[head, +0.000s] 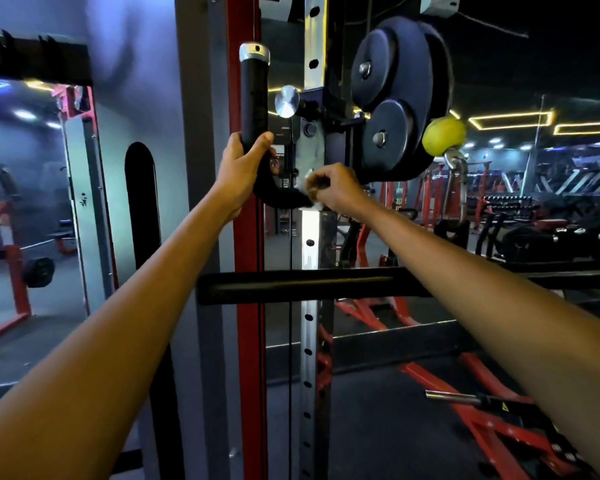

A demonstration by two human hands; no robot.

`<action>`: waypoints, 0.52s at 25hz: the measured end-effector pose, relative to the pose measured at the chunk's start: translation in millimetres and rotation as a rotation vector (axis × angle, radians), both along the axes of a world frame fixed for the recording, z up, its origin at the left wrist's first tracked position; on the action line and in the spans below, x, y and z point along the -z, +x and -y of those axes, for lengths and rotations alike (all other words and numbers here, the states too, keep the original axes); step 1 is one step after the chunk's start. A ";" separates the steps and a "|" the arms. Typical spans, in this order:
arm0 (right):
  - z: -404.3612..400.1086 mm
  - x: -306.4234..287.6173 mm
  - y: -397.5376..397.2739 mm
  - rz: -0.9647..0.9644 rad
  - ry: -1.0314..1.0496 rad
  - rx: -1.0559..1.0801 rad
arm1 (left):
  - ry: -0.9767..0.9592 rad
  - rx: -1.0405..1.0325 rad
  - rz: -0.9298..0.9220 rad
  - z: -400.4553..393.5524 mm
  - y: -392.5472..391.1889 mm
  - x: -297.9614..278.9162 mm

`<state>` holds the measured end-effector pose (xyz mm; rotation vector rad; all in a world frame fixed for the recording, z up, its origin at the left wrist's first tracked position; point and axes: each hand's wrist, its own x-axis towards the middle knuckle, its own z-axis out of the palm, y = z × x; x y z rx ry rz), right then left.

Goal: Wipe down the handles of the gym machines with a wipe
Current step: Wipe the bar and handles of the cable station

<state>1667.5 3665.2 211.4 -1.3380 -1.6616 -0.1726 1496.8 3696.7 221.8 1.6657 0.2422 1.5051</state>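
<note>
A black padded handle (254,95) with a chrome cap stands upright on the cable machine, then curves right at its lower end. My left hand (241,168) grips the handle just above the bend. My right hand (336,190) pinches a small white wipe (305,183) against the curved lower end of the handle. Most of the wipe is hidden by my fingers.
A black pulley housing (395,91) with a yellow ball (442,135) and a carabiner hangs right of the handle. A red upright (248,306) and a drilled steel post (309,323) run downward. A black horizontal bar (309,284) crosses below my hands. Red machines fill the background.
</note>
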 end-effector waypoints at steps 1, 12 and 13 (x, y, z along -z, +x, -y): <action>2.3 0.4 -0.1 -0.044 -0.015 0.039 | -0.002 -0.006 -0.007 1.3 -0.4 -0.1; -1.9 13.6 -7.8 -1.277 -0.475 -0.228 | -0.009 -0.034 -0.029 6.7 0.8 0.7; -4.3 14.3 -9.7 -1.333 -0.456 -0.272 | -0.008 -0.024 -0.029 4.9 0.7 0.9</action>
